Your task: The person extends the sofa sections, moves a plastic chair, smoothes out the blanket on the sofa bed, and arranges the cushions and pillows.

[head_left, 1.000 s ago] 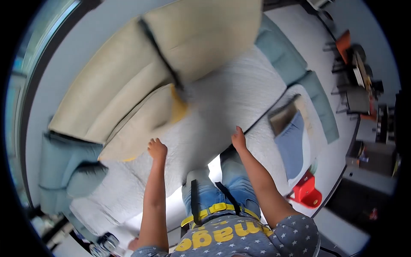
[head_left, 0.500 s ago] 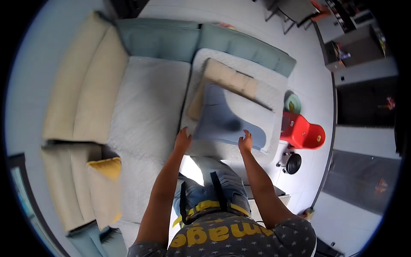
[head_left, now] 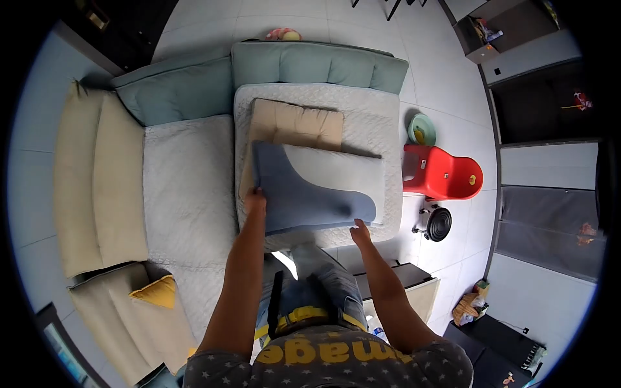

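A blue and pale grey pillow (head_left: 304,194) lies on the quilted sofa section, partly over a beige tufted cushion (head_left: 297,126). My left hand (head_left: 256,202) is closed on the pillow's left edge. At the pillow's near right corner, my right hand (head_left: 359,231) has its fingers pinched on the edge. The quilted grey cover (head_left: 378,113) shows around both the pillow and the cushion.
A green backrest (head_left: 317,64) runs behind; beige backrests (head_left: 119,187) and a beige-yellow pillow (head_left: 155,304) are at left. A red child's seat (head_left: 446,174), green basin (head_left: 422,129) and black round stool (head_left: 438,224) stand right, a low table (head_left: 411,278) nearer.
The view has swung right, towards the section with the blue pillow. Both hands, empty and open before, have come onto the pillow's edges and closed there.
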`<state>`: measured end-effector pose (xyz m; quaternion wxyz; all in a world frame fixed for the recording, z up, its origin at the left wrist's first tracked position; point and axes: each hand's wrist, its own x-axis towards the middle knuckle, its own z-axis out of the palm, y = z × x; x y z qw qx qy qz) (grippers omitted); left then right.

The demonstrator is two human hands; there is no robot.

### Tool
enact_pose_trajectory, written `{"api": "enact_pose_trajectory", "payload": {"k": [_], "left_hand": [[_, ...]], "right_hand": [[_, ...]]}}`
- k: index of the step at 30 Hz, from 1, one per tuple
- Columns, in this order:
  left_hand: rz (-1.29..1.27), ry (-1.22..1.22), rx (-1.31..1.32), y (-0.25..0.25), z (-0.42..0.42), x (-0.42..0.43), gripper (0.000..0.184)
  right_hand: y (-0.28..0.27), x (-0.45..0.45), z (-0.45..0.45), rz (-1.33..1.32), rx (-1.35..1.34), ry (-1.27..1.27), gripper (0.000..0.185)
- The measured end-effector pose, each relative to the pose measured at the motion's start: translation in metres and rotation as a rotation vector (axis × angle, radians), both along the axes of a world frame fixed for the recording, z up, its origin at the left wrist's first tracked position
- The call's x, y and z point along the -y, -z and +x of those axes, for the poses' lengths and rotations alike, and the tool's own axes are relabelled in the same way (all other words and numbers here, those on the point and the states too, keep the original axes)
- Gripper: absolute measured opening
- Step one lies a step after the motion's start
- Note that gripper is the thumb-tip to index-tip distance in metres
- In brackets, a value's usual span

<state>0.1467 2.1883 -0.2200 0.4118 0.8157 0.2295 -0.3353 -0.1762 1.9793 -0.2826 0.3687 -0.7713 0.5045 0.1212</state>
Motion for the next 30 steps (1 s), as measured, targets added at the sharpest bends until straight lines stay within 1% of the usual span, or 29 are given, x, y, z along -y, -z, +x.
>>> {"api": "enact_pose_trajectory", "payload": {"k": [1, 3, 4, 6, 7, 8, 9, 10, 12, 14, 15, 16, 17, 18, 20, 21, 22, 24, 25, 26, 27, 28, 30], "left_hand": [[0.006, -0.002, 0.012, 0.000, -0.001, 0.002, 0.037], [-0.130, 0.110, 0.340, 0.004, -0.006, 0.003, 0.028], [-0.130, 0.110, 0.351, -0.014, -0.010, 0.008, 0.028], [-0.200, 0.221, 0.479, -0.081, -0.022, 0.014, 0.024], [-0.197, 0.214, 0.486, -0.108, -0.025, 0.010, 0.024], [-0.266, 0.286, 0.599, -0.133, -0.027, 0.005, 0.021], [-0.331, 0.357, 0.716, -0.154, -0.027, -0.002, 0.018], [-0.320, 0.343, 0.728, -0.173, -0.024, -0.014, 0.018], [-0.521, 0.342, 0.841, -0.207, -0.018, -0.044, 0.015], [-0.539, 0.322, 0.825, -0.234, -0.012, -0.080, 0.013], [-0.609, 0.357, 0.829, -0.242, -0.010, -0.098, 0.013], [-0.678, 0.393, 0.834, -0.251, -0.008, -0.116, 0.013], [-0.694, 0.410, 0.759, -0.266, -0.007, -0.133, 0.010], [-0.673, 0.384, 0.783, -0.271, -0.007, -0.148, 0.010], [-0.740, 0.291, 0.855, -0.279, -0.005, -0.176, 0.007], [-0.694, 0.201, 0.886, -0.279, -0.003, -0.192, 0.005], [-0.666, 0.154, 0.909, -0.278, -0.001, -0.211, 0.005], [-0.723, -0.262, 0.942, -0.270, 0.004, -0.254, 0.005], [-0.651, -0.379, 0.943, -0.265, 0.003, -0.282, 0.009], [-0.625, -0.430, 0.969, -0.262, -0.002, -0.310, 0.009], [-0.672, -0.555, 0.937, -0.259, -0.010, -0.334, 0.012], [-0.726, -0.676, 0.898, -0.256, -0.016, -0.356, 0.015], [-0.720, -0.750, 0.926, -0.255, -0.020, -0.387, 0.017]], "right_hand": [[0.000, -0.001, -0.005, 0.008, -0.041, 0.022, 0.051], [-0.009, 0.002, -0.012, 0.011, -0.124, 0.050, 0.051], [0.000, 0.010, -0.020, 0.002, -0.164, 0.071, 0.053], [-0.004, 0.027, -0.026, -0.059, -0.136, 0.107, 0.054], [-0.013, 0.035, -0.022, -0.074, -0.115, 0.190, 0.056], [-0.020, 0.047, -0.012, -0.088, -0.091, 0.270, 0.058], [-0.020, 0.061, -0.004, -0.202, 0.015, 0.277, 0.061], [-0.017, 0.072, 0.007, -0.310, 0.121, 0.282, 0.064], [-0.048, 0.094, 0.060, -0.526, 0.536, 0.111, 0.068], [-0.138, 0.083, 0.137, -0.532, 0.731, -0.165, 0.069], [-0.168, 0.076, 0.170, -0.520, 0.750, -0.185, 0.069], [-0.193, 0.067, 0.202, -0.486, 0.793, -0.327, 0.064], [-0.206, 0.058, 0.225, -0.449, 0.835, -0.476, 0.059], [-0.210, 0.046, 0.245, -0.435, 0.859, -0.505, 0.059], [-0.219, 0.018, 0.286, 0.149, 0.585, -0.766, 0.045], [-0.222, -0.005, 0.304, 0.401, 0.418, -0.783, 0.033], [-0.223, -0.035, 0.316, 0.414, 0.424, -0.828, 0.033], [-0.210, -0.080, 0.341, 0.325, 0.410, -0.890, 0.038], [-0.192, -0.101, 0.345, 0.491, 0.513, -0.804, 0.041], [-0.177, -0.121, 0.348, 0.656, 0.602, -0.706, 0.045], [-0.169, -0.149, 0.351, 0.425, 0.692, -0.935, 0.054], [-0.177, -0.183, 0.357, 0.368, 0.523, -0.882, 0.054], [-0.150, -0.242, 0.386, 0.132, 0.827, -0.941, 0.036]]}}
